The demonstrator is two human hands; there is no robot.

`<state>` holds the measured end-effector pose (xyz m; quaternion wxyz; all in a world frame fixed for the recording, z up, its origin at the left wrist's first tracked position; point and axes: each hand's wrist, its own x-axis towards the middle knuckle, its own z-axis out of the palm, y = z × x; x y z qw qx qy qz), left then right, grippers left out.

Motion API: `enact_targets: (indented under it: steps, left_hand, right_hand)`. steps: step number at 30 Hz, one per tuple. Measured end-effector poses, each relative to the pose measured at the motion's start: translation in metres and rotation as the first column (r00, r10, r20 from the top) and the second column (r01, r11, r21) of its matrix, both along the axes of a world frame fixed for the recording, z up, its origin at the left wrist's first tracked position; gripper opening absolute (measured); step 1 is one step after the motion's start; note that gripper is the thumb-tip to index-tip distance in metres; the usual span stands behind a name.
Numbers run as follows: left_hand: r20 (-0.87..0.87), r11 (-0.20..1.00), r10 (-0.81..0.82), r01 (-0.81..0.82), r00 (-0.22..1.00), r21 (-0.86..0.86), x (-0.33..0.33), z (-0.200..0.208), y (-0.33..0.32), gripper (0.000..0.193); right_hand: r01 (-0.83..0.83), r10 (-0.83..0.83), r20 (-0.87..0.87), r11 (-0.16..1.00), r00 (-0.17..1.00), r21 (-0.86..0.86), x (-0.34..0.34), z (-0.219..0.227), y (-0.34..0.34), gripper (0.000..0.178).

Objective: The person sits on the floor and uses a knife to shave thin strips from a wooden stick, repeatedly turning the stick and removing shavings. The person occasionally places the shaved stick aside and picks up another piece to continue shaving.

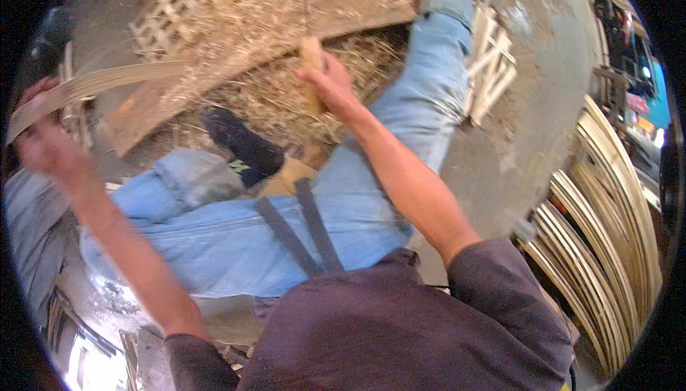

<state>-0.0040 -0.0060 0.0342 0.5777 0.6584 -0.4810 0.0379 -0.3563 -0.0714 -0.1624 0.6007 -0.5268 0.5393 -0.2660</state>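
Observation:
My left hand [51, 137], blurred by motion, grips a long, flat, pale strip of wood or bamboo [118, 80] out at the left. The strip's other end reaches toward a wide wooden board [368, 9] that lies slantwise in front of me. My right hand [333, 89] is closed round the light wooden handle [311, 55] of a tool. A thin dark blade, seen nearly edge-on, points away from me above the handle; its exact kind is unclear. The right hand is over the near side of the board, apart from the strip.
Shavings [286, 112] lie thickly around and on the board. My legs in blue jeans [429, 69] stretch to both sides of it. Slatted wooden lattices [168, 16] stand at the far left, with more slats [493, 66] beyond my right leg. Bundles of curved strips [607, 248] lie at the right.

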Motion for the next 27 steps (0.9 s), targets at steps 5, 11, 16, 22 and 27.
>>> enact_targets:
  steps: [5,11,16,22,27]
  left_hand:
    - [0.081,0.979,0.006,-0.022,0.997,0.201,-0.047,-0.019,-0.007,0.009]
    - [-0.2,0.968,-0.085,0.128,0.976,0.216,-0.052,-0.031,-0.01,0.012]
    - [-0.553,0.993,-0.117,0.1,0.825,-0.061,-0.064,-0.021,-0.017,0.021]
    - [-0.622,0.853,-0.452,0.107,0.639,-0.51,-0.059,-0.035,-0.018,0.04]
    - [-0.637,0.872,-0.388,0.041,0.666,-0.488,-0.06,-0.045,-0.014,0.028]
  right_hand:
    - [-0.199,0.199,-0.143,0.98,0.97,0.013,-0.012,-0.003,0.008,0.058]
    - [-0.294,0.293,0.023,0.955,0.956,0.04,0.006,0.014,0.029,0.055]
    - [-0.418,0.406,-0.14,0.906,0.903,-0.068,0.014,0.037,0.035,0.053]
    - [-0.483,0.479,-0.099,0.876,0.872,-0.015,0.025,0.059,0.033,0.05]
    - [-0.502,0.493,-0.096,0.841,0.865,-0.201,0.024,0.052,0.046,0.047]
